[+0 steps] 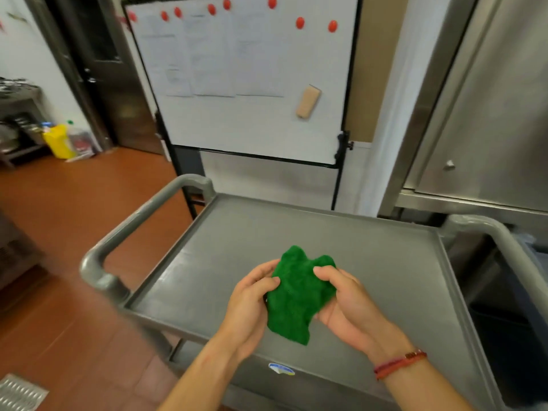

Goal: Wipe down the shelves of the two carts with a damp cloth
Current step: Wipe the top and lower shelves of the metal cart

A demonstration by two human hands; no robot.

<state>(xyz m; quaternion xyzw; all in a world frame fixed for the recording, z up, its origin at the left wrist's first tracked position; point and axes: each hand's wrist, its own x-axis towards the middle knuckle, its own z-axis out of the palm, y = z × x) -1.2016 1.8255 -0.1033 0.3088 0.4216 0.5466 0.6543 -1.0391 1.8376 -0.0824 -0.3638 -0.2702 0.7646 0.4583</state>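
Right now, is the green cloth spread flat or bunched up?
Bunched up: the green cloth is crumpled into folds, gripped between the left hand and the right hand, not laid flat on the top shelf.

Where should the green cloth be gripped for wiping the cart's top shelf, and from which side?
Probably its bunched middle, from above, palm down: the green cloth is crumpled between left hand and right hand over the top shelf, leaving the underside free to wipe.

From here the cloth [298,301] is a deep, plain green against the dull grey cart [296,232]; red magnets [300,23] dot the white, black-framed whiteboard [267,123], the floor [74,209] is rust-orange tile, the container [57,140] yellow, the bracelet [400,363] red
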